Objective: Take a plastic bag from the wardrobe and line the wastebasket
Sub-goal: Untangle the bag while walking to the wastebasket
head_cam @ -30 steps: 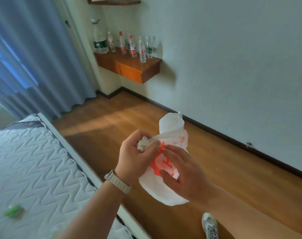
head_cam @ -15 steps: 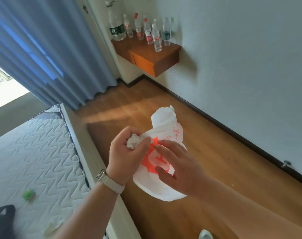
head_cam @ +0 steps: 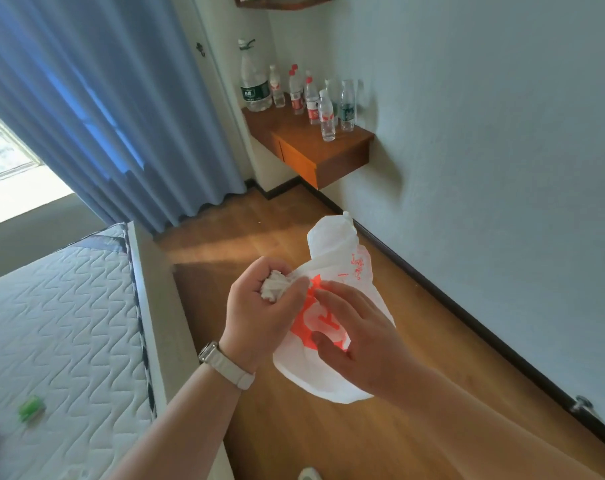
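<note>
A white plastic bag with orange-red print hangs in front of me above the wooden floor. My left hand, with a pale watch on the wrist, is fisted around the bunched-up end of the bag. My right hand lies against the printed face of the bag, thumb and fingers pinching the film. One twisted handle of the bag sticks up above both hands. No wastebasket or wardrobe is in view.
A bare quilted mattress fills the left side, with a small green object on it. A wall-mounted wooden shelf in the far corner carries several water bottles. Blue curtains hang at the left; a grey wall runs along the right.
The view has swung left, bringing the window and more curtain into sight. Both hands keep the same hold on the bag, which has opened out slightly.
</note>
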### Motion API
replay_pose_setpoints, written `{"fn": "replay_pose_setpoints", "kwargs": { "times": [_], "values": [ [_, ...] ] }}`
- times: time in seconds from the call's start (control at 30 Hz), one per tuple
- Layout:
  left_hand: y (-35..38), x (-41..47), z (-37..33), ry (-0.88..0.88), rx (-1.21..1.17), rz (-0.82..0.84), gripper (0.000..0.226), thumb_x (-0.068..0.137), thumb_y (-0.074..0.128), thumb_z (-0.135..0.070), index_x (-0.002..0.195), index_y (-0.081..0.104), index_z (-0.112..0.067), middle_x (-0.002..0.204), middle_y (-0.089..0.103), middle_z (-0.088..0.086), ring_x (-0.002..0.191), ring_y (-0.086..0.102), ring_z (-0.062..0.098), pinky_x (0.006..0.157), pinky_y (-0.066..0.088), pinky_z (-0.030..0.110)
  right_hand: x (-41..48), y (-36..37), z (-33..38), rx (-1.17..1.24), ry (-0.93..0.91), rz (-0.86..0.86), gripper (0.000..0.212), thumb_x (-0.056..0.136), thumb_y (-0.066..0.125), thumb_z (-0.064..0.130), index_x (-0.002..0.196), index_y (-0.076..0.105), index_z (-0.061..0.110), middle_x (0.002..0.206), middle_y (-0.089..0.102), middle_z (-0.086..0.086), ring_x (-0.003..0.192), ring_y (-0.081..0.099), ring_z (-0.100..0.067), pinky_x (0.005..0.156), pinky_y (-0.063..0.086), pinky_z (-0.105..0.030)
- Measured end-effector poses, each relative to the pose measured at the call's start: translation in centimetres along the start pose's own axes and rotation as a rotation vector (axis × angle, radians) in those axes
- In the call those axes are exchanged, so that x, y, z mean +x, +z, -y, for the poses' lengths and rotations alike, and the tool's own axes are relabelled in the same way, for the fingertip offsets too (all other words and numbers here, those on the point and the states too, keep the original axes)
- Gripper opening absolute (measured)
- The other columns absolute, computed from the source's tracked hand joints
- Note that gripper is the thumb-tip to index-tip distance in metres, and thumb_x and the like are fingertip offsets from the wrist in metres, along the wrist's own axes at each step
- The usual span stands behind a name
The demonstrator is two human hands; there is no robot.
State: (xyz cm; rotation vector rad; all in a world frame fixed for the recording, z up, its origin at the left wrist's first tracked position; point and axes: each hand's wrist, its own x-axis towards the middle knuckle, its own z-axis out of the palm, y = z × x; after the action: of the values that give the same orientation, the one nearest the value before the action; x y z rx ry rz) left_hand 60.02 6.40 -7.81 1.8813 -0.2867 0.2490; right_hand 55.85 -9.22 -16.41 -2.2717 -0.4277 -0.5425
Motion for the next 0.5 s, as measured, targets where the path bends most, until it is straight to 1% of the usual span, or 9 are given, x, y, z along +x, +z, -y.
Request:
{"fn": "replay_pose_setpoints", "kwargs": {
  "times": [0.1,0.2,0.23,0.3,0.37,0.43,0.5],
  "values": [
    [-0.3,2.4,1.2,0.002,-0.034,-0.001,0.013,0.074,0.072,-0.022,0.070,0.060,-0.027,0.063,0.062,-0.003,0.053,0.058,0.010,0.048,0.047,0.020,2.8,0.8,-0.9,0.000,-0.005,0.005,0.046,0.095,0.055,0.044,0.137,0.044,0.029,0.141,0.053,0.008,0.128,0.051,-0.013,0.104,0.049,-0.038],
    [-0.9,5.8,3.1,0.012,-0.074,0.019,0.013,0.076,0.074,-0.018,0.074,0.062,-0.017,0.066,0.064,0.006,0.055,0.062,0.024,0.047,0.051,0.027,6.2,2.1,-2.1,-0.014,0.016,-0.033,0.042,0.095,0.055,0.042,0.134,0.048,0.026,0.139,0.054,0.008,0.125,0.052,-0.011,0.102,0.048,-0.033],
    [-1.0,7.1,3.8,0.019,-0.086,0.029,0.014,0.077,0.075,-0.016,0.074,0.062,-0.015,0.066,0.064,0.008,0.056,0.063,0.026,0.047,0.052,0.028,7.4,2.7,-2.5,-0.026,0.021,-0.045,0.041,0.096,0.055,0.042,0.133,0.049,0.025,0.138,0.055,0.009,0.124,0.052,-0.011,0.101,0.048,-0.032],
    [-1.6,10.1,5.2,0.019,-0.121,0.047,0.015,0.076,0.075,-0.015,0.073,0.061,-0.015,0.065,0.063,0.008,0.054,0.062,0.021,0.047,0.052,0.028,10.2,3.9,-3.4,-0.053,0.011,-0.058,0.043,0.096,0.056,0.040,0.134,0.050,0.022,0.138,0.054,0.007,0.125,0.052,-0.011,0.101,0.049,-0.032],
    [-2.5,13.7,6.6,0.010,-0.156,0.065,0.014,0.073,0.074,-0.022,0.072,0.060,-0.019,0.064,0.062,0.003,0.054,0.059,0.015,0.048,0.050,0.027,13.4,5.1,-4.1,-0.073,0.003,-0.055,0.044,0.096,0.056,0.039,0.135,0.049,0.020,0.138,0.054,0.005,0.125,0.052,-0.013,0.100,0.050,-0.033],
    [-3.6,17.4,8.0,0.026,-0.150,0.083,0.015,0.072,0.073,-0.030,0.073,0.060,-0.023,0.066,0.062,-0.001,0.057,0.060,0.018,0.050,0.051,0.029,17.0,6.2,-4.6,-0.089,0.009,-0.043,0.044,0.097,0.055,0.040,0.135,0.048,0.020,0.138,0.055,0.005,0.125,0.053,-0.013,0.100,0.051,-0.033],
    [-5.0,20.8,9.2,0.044,-0.146,0.094,0.012,0.074,0.073,-0.029,0.073,0.061,-0.026,0.068,0.062,-0.004,0.059,0.060,0.017,0.051,0.052,0.026,20.6,7.6,-4.9,-0.109,0.014,-0.031,0.043,0.097,0.056,0.041,0.135,0.048,0.022,0.137,0.055,0.006,0.124,0.053,-0.012,0.101,0.050,-0.031]
  ]
}}
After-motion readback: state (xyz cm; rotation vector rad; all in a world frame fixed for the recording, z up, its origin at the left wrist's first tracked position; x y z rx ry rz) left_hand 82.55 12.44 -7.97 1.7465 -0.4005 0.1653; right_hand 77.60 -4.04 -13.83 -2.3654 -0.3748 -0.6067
